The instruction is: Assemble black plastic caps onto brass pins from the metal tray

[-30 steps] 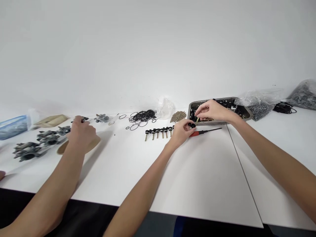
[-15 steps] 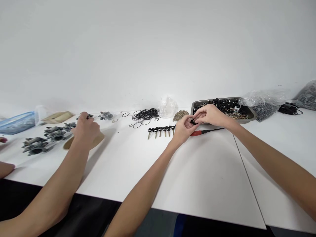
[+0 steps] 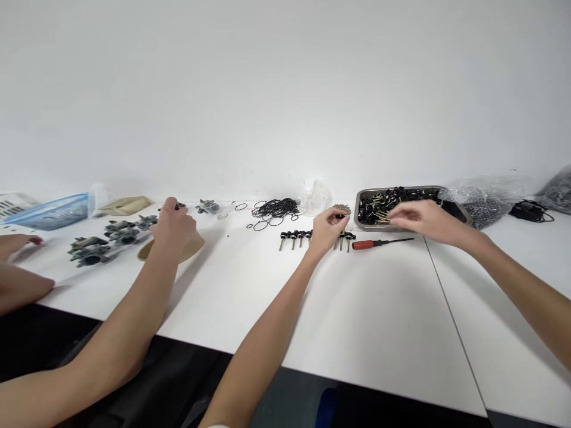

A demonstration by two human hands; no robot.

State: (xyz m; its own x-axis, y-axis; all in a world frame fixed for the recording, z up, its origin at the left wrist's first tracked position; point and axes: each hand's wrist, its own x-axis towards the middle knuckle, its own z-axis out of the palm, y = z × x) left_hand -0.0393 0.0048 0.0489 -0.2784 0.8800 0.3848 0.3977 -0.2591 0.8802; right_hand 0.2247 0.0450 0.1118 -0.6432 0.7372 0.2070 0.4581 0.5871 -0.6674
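While my left hand (image 3: 328, 229) pinches a finished pin into the row of pins (image 3: 297, 238) near the desk's (image 3: 366, 309) far edge, my right hand (image 3: 422, 219), fingers loose and empty, reaches the metal tray (image 3: 450, 205); next I'd say pick one part.

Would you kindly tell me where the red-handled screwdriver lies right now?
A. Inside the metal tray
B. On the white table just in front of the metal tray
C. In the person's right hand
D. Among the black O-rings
B: the red-handled screwdriver lies flat on the white table just in front of the metal tray, and the right hand hovers above it without holding it.
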